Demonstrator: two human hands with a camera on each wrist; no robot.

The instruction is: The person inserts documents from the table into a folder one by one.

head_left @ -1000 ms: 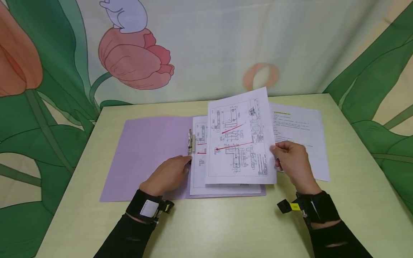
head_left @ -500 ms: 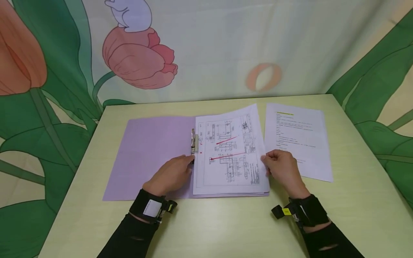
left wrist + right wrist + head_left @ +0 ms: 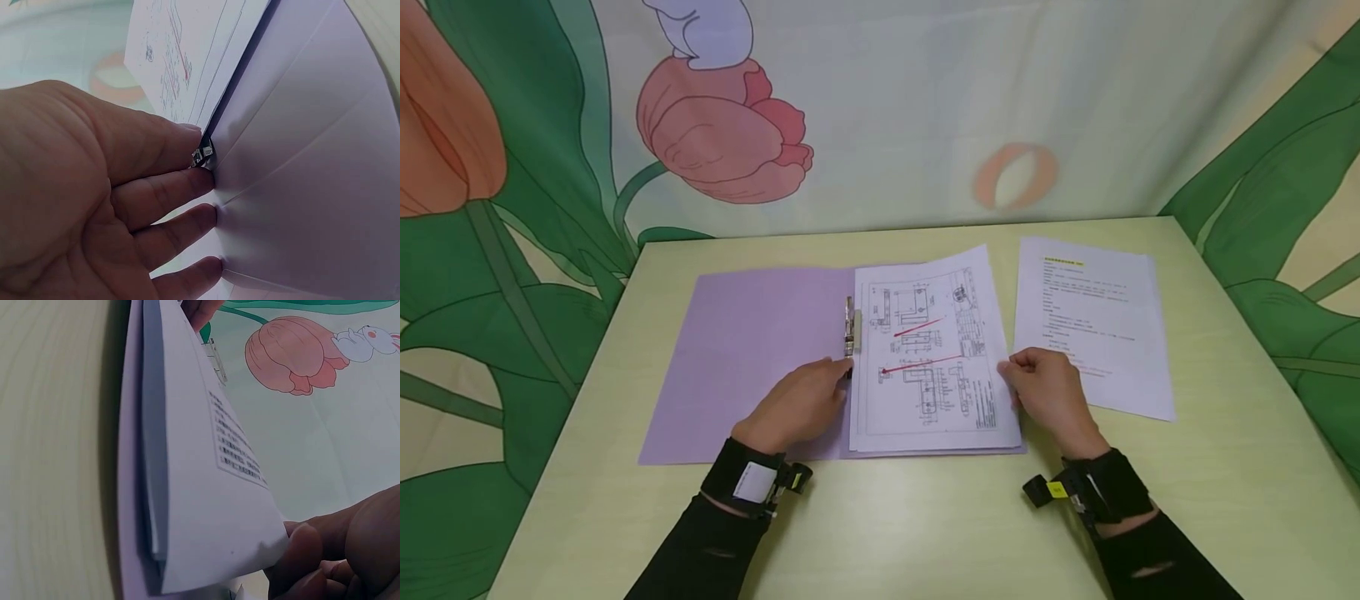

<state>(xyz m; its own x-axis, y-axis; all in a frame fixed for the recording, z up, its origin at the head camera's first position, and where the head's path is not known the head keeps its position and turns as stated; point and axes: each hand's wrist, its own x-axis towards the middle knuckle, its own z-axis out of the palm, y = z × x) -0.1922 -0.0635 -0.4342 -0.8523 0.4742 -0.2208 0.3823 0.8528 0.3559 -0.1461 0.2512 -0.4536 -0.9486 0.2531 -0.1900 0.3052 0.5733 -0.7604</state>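
A lilac folder (image 3: 752, 350) lies spread flat, with a metal clip (image 3: 848, 327) along its spine. My left hand (image 3: 797, 402) pinches the near end of this clip between thumb and index finger; in the left wrist view its other fingertips (image 3: 209, 265) touch the folder. A printed sheet with technical drawings and red lines (image 3: 917, 400) lies over other sheets on the folder's right half, its left edge close beside the clip. Its right edge is pinched between the thumb and fingers of my right hand (image 3: 1048, 396) and bends up slightly in the right wrist view.
To the right lies a loose text page (image 3: 1097, 317) with a yellow highlighted heading, behind my right hand. Everything rests on a pale table (image 3: 917, 533). Beyond its back edge hangs a curtain (image 3: 895, 125) printed with flowers and a rabbit.
My right hand has lowered the drawing sheet and brought it left onto the stack, up to the clip; over the last half second it shifted slightly further left. My left hand stays at the clip.
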